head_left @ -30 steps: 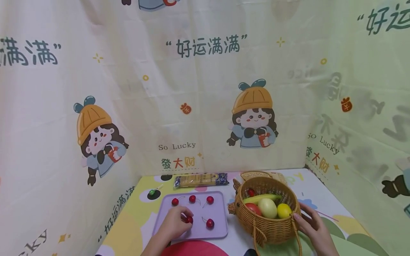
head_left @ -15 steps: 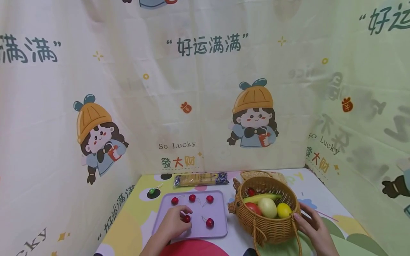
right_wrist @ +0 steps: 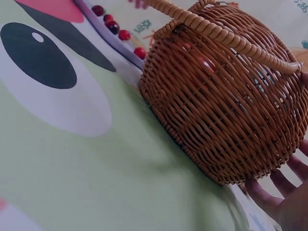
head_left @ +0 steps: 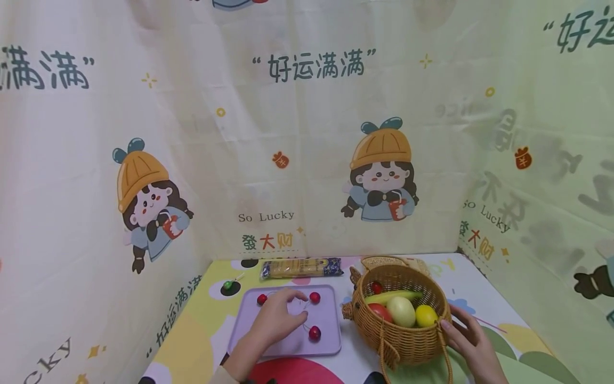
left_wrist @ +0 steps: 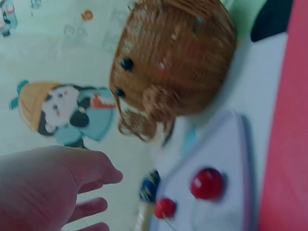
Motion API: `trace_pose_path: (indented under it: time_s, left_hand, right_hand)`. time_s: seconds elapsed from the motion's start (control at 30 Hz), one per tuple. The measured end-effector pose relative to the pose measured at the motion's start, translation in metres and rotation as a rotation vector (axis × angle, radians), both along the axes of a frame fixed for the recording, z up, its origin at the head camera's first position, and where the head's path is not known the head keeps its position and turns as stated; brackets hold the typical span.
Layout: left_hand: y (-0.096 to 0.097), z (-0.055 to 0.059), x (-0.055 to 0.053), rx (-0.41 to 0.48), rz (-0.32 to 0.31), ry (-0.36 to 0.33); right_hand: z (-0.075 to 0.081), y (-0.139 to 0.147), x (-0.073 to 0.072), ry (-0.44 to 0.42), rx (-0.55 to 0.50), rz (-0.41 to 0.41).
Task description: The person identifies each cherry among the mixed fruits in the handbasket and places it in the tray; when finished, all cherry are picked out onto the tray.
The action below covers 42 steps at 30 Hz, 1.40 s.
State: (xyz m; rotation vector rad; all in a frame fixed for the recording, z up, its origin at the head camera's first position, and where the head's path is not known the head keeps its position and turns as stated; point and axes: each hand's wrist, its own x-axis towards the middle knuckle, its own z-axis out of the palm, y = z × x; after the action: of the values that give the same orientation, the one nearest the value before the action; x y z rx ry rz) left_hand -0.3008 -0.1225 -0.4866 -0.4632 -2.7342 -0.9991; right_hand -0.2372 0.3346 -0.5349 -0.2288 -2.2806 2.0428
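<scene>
My left hand hovers over the purple tray, thumb and index finger apart, with nothing visible between them. On the tray lie several red cherries with stems, including a front right cherry and a back right cherry; the hand hides others. In the left wrist view, the hand has its fingers loosely extended. My right hand rests against the right side of a wicker basket. In the right wrist view, straight fingertips touch the weave. Inside are a yellow lemon, a pale round fruit and a green-yellow banana.
A bag of dry noodles lies behind the tray. A small green item sits at the back left. A tan package lies behind the basket. Printed cloth walls enclose the patterned tabletop.
My left hand has moved right and away from me, off the front left cherry it was at, and its thumb and index finger have spread. The right hand and basket stay in place.
</scene>
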Motion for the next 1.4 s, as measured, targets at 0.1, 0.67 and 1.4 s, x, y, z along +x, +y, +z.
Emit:
trace_pose_path:
  time_s: [0.1,0.67,1.4]
  left_hand:
    - [0.016,0.015,0.000,0.037,-0.047,0.031]
    - [0.141,0.085,-0.015,-0.174,-0.383,0.113]
    - [0.230,0.078,-0.036,-0.645,-0.319,0.024]
  right_hand:
    - [0.001,0.000,0.000,0.000,0.001,-0.005]
    - [-0.004,0.001,0.000,0.003,-0.015,-0.016]
    - [-0.005,0.004,-0.001,-0.019,-0.036,0.000]
